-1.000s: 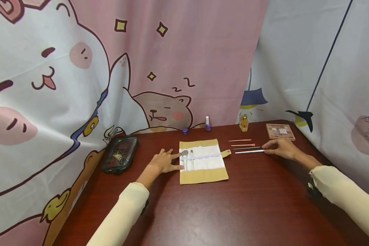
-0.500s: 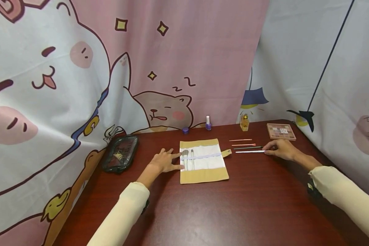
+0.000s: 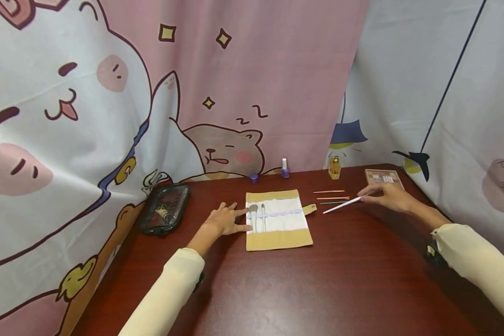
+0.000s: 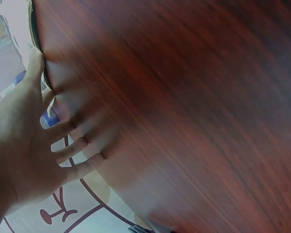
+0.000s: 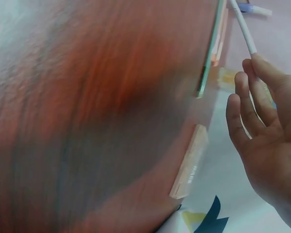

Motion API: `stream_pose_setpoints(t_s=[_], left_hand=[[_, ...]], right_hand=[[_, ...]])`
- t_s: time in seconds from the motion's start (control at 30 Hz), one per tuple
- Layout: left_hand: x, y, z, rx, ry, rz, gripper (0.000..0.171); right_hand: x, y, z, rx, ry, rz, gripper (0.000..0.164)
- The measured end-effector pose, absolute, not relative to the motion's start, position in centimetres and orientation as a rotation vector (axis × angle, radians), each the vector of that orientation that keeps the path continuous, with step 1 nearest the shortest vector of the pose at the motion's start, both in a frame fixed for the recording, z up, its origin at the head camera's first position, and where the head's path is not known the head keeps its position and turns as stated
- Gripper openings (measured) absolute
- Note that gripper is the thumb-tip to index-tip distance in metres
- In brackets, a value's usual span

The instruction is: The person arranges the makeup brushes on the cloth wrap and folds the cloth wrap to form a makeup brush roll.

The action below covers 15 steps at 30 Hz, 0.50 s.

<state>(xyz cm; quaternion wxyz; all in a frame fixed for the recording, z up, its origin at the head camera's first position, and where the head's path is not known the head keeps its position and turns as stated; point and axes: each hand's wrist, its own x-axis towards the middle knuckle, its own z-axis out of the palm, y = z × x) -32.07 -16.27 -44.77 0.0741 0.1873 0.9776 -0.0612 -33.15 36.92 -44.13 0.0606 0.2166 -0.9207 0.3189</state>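
My right hand (image 3: 386, 197) pinches one end of a slim white makeup brush (image 3: 341, 206) between thumb and fingertips. The brush slants down to the left, and its bristles cannot be made out. The right wrist view shows the other fingers (image 5: 237, 116) loosely bent, off the brush. My left hand (image 3: 221, 219) rests with spread fingers at the left edge of an unrolled tan and white brush roll (image 3: 279, 241). Tucked under the roll's band are a fluffy brush (image 3: 253, 219) and a thinner brush (image 3: 262, 219). Beside the right hand lie a green stick (image 5: 203, 77) and two pink ones (image 3: 332, 198).
A black clear-topped pouch (image 3: 165, 210) lies at the left. Along the back stand a purple jar (image 3: 254, 178), a nail polish bottle (image 3: 285, 169) and a yellow perfume bottle (image 3: 334, 169). An eyeshadow palette (image 3: 382, 176) sits at back right, partly behind the right hand.
The right hand has raised its end of the white brush, which lay level beside the green stick and now tilts down leftward. The left hand and roll stay in place.
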Motion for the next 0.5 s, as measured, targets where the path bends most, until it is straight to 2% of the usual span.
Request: stream_pose_setpoints(t_s=[0.5], left_hand=[[-32.1,-16.2,-44.9,0.559,2.937,-0.180,0.084]], right_hand=[[-33.9,33.7,-42.5,0.709,-2.520,1.506,0.036]])
